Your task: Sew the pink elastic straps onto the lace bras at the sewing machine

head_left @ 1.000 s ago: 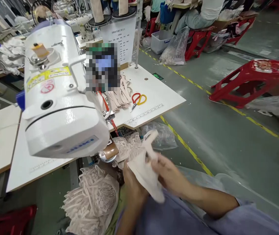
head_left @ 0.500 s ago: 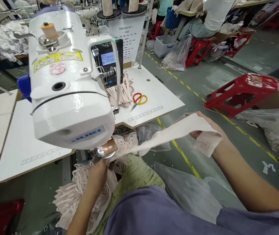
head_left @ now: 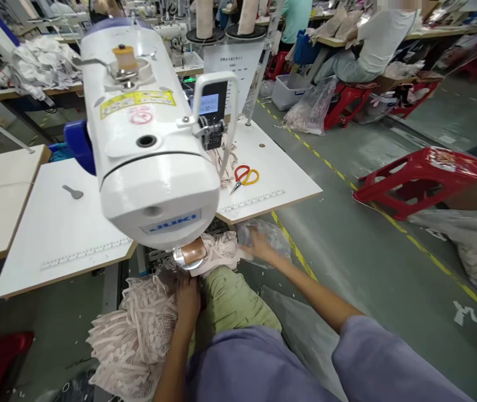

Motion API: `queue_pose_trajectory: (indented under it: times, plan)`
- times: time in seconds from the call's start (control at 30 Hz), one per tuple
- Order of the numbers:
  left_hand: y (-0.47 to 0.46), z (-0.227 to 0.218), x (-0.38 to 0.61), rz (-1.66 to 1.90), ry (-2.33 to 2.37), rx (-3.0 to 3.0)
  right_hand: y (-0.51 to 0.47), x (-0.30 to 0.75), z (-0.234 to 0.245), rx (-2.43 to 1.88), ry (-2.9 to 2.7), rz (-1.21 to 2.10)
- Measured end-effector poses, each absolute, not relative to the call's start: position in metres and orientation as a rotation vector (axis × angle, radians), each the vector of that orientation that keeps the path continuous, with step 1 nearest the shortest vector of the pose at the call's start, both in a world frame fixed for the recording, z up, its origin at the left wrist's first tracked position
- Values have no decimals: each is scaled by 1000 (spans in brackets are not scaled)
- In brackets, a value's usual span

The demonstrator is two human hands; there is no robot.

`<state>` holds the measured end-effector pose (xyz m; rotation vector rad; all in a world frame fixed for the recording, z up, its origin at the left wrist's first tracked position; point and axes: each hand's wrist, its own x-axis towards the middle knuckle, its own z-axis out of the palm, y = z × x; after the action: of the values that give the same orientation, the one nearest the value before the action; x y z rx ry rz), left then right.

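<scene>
Beige lace fabric, apparently part of a bra, lies at the stitching end of a white JUKI sewing machine. My left hand is closed at the near edge of this fabric, just below the machine's round metal plate; its fingertips are partly hidden. At the fabric's right end, my right hand is smeared by motion, so its grip is unclear. A large heap of similar beige lace pieces hangs beside my left forearm, left of my green-clad lap.
Red-and-yellow-handled scissors lie on the white table, near beige strips. A grey flat tool rests on the left tabletop. Clear plastic hangs below the table. A red stool stands right; a seated person is behind.
The long beige band stretched between my hands has come down to the machine. My right hand has moved left and inward; my left hand shifted slightly right and down. The camera view has shifted.
</scene>
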<state>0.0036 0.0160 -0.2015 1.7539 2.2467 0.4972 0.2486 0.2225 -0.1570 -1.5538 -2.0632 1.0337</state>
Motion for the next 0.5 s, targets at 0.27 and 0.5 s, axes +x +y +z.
queue_pose_trajectory:
  times: [0.27, 0.5]
  plan:
    - [-33, -150, -10, 416, 2258, 1493, 187, 134, -181, -987, -2754, 811]
    - [-194, -92, -67, 134, 2770, 726, 182, 131, -180, -1237, -2605, 886]
